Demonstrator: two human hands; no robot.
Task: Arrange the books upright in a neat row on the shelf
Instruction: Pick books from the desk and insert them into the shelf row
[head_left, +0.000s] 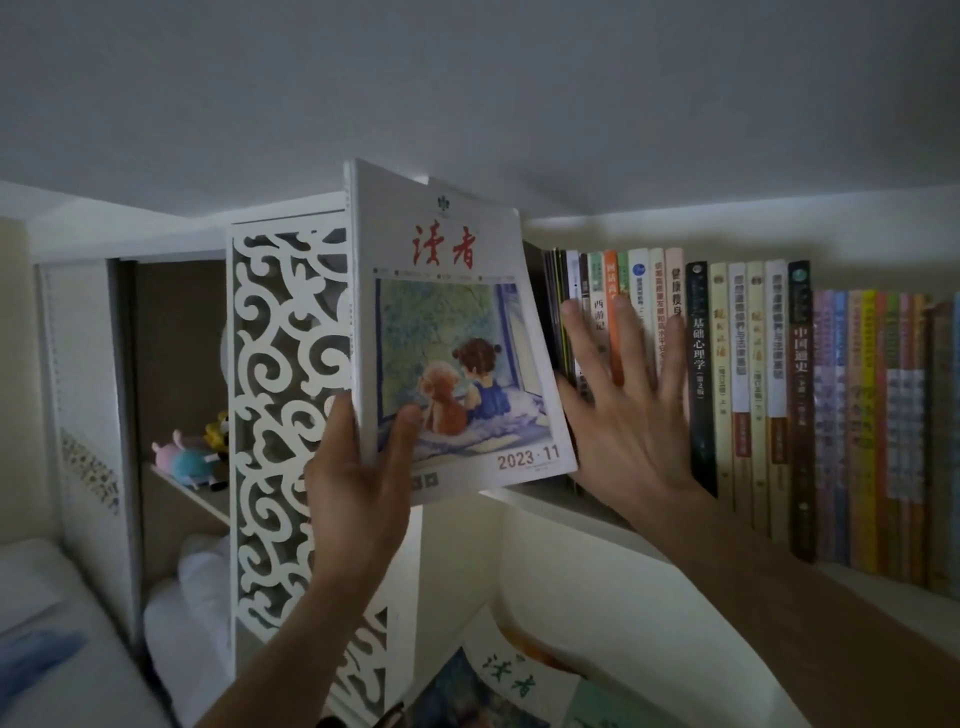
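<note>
My left hand (358, 478) grips the lower left corner of a white magazine (452, 332) whose cover shows a child and a bear at a window, marked 2023·11. The magazine stands upright at the left end of the white shelf (540, 501), its cover facing me. A long row of upright books (748, 374) fills the shelf to the right. My right hand (623, 400) lies flat with fingers spread against the spines at the row's left end.
A white carved lattice panel (285, 415) stands just left of the magazine. Soft toys (195, 457) lie in a cubby further left. More magazines (498, 686) lie on the level below. White bedding (47, 623) sits at lower left.
</note>
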